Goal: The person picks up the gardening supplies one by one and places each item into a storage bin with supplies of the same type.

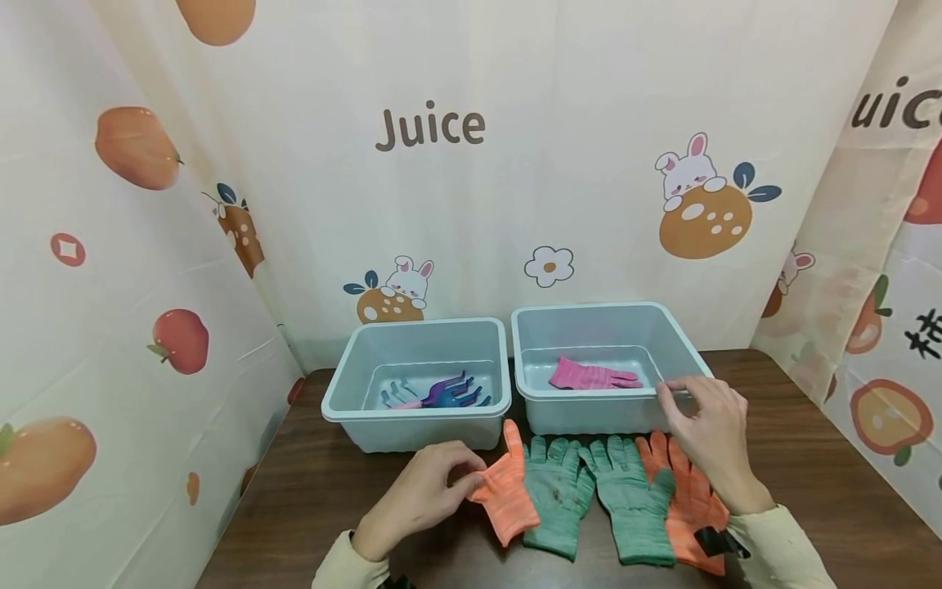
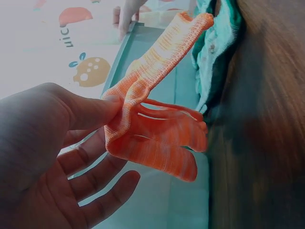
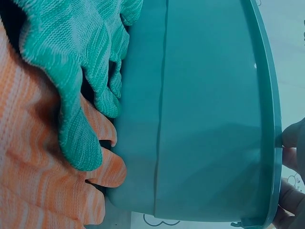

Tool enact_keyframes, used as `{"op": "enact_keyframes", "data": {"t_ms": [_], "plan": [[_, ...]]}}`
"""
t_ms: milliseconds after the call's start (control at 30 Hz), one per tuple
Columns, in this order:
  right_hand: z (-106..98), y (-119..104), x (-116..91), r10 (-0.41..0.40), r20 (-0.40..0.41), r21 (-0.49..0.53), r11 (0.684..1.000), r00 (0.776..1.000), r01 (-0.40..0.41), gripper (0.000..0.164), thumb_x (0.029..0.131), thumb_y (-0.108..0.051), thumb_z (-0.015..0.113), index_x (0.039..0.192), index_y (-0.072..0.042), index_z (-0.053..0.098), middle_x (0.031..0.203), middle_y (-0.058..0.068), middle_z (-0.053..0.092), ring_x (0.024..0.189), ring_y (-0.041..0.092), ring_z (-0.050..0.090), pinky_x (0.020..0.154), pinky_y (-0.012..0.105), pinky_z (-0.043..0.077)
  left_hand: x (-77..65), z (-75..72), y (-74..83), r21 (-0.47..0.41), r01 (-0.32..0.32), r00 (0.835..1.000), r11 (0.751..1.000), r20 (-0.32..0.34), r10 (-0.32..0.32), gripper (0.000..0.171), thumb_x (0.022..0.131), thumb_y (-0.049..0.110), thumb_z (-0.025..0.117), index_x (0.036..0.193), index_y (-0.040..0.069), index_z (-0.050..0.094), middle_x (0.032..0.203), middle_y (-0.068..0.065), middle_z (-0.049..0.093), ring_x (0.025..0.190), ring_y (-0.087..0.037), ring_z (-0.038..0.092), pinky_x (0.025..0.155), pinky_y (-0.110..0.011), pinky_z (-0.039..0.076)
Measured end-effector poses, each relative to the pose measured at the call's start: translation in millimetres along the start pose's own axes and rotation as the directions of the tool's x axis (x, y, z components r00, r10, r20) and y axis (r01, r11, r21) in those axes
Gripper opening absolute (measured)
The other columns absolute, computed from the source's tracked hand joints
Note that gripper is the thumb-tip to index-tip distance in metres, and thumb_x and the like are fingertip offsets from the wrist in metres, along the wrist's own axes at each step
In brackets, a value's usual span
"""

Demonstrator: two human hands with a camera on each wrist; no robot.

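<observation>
Got a cream printed curtain [image 1: 589, 188] up around my dark wood-grain table [image 1: 283, 523]. Straight ahead there's brown "Juice" lettering [image 1: 430, 128], a flower outline [image 1: 549, 267] lower down, cartoon bunnies [image 1: 688, 177] on spotted orange fruits [image 1: 705, 229], plus a red fruit print [image 1: 182, 341] off to my left.

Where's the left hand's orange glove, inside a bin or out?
Out: the left hand pinches the orange glove in front of the bins.

We lose part of the rightmost orange glove [image 1: 695, 515] beneath a green glove [image 1: 636, 519]. The rim of the left tub [image 1: 427, 415] hides the low end of a purple-blue item [image 1: 445, 395] — too small for us to identify. The right wrist view's edge crops the right hand [image 1: 710, 429].
</observation>
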State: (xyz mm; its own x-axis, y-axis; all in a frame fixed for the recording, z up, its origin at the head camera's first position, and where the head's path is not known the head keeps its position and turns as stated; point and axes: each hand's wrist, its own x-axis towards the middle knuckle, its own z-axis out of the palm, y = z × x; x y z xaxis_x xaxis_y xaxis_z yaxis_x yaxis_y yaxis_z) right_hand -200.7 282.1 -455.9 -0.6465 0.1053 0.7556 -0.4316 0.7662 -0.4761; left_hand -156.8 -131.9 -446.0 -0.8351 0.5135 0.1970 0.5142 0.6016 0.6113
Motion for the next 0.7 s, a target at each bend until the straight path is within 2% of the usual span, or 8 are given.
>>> {"op": "enact_keyframes", "data": {"t_ms": [300, 700], "plan": [[0, 2, -1, 0.002, 0.002, -0.005, 1.000, 1.000, -0.002, 0.007, 0.088, -0.005, 0.080, 0.091, 0.000, 0.076, 0.092, 0.024, 0.075, 0.102, 0.044, 0.059, 0.094, 0.069, 0.031, 3.4, -1.0, 2.4, -0.014, -0.003, 1.000, 1.000, 0.005, 0.003, 0.007, 0.100, 0.020, 0.076, 0.105, 0.022, 0.081, 0.094, 0.014, 0.072, 0.084, 0.002, 0.060, 0.082, -0.028, 0.057], [1, 2, -2, 0.003, 0.005, -0.006, 1.000, 1.000, -0.003, 0.008, 0.089, -0.006, 0.079, 0.091, 0.001, 0.075, 0.093, 0.025, 0.074, 0.102, 0.044, 0.059, 0.094, 0.067, 0.030, 9.8, -2.2, 12.0, -0.028, -0.035, 0.998, 0.999, -0.044, 0.034, 0.008, 0.099, 0.017, 0.077, 0.105, 0.020, 0.080, 0.093, 0.012, 0.071, 0.081, 0.001, 0.059, 0.078, -0.031, 0.058]]}}
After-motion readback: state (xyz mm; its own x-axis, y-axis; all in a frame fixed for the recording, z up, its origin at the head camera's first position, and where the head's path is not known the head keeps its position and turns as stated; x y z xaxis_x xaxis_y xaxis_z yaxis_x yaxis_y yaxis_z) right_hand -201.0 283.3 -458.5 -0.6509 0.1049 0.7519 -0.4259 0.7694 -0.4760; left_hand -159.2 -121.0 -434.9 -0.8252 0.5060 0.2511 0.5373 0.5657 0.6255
